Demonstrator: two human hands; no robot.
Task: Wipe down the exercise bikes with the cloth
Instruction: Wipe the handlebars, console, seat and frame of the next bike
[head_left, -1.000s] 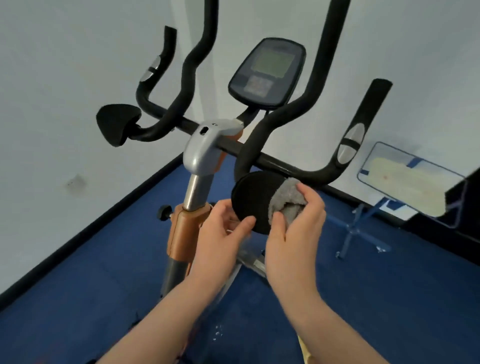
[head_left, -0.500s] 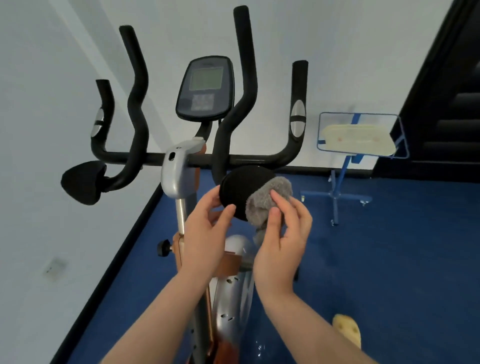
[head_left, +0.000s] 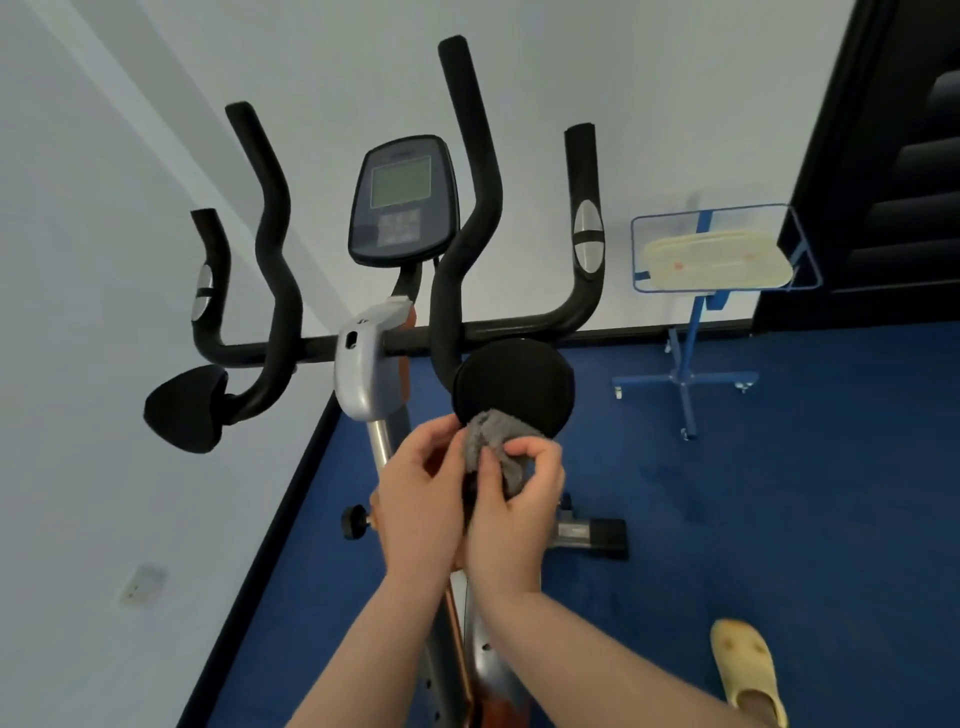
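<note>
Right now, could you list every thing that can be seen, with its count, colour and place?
exercise bike: one, silver and orange frame, centre, near the white wall
handlebars: black, rising on both sides of the console
console: one, dark grey, upper centre
elbow pads: two, black, one left, one centre
cloth: one, grey, at the centre pad's lower edge
stand: one, blue, right, carrying a pale tray
slipper: one, yellow, lower right
carpet: blue
left hand: touches the cloth
right hand: grips the cloth
</note>
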